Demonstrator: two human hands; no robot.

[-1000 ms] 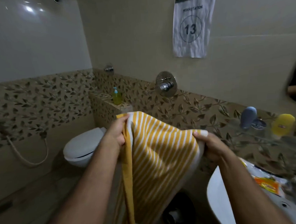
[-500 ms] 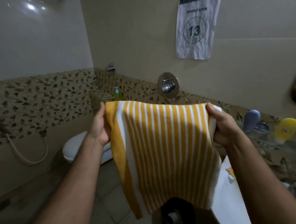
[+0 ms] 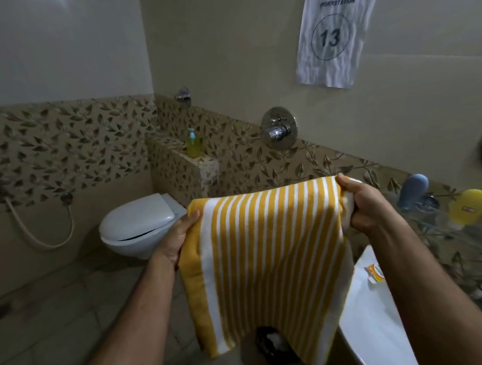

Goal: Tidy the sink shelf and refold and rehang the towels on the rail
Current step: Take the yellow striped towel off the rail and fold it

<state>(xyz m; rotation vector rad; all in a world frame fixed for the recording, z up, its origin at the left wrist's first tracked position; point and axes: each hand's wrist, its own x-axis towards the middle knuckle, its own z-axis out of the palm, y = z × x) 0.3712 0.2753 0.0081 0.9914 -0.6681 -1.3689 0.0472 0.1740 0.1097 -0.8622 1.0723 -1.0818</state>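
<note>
Both hands are holding a yellow-and-white striped towel spread out in front of the person. The left hand is gripping the towel's upper left corner, thumb lying over the front of the cloth. The right hand is clenching the upper right corner, with the cloth bunched inside its curled fingers. Between the two grips the top edge is running nearly taut, rising slightly toward the right hand; below them the towel is hanging free, its stripes vertical. Beyond the left grip a toilet is standing with its lid down, and a soap bottle is sitting on the ledge above it. Above and between the grips a chrome valve is projecting from the wall. Just right of the right grip, a blue bottle and a yellow bottle are lying on the shelf. Below the right forearm, the sink rim is showing.
</note>
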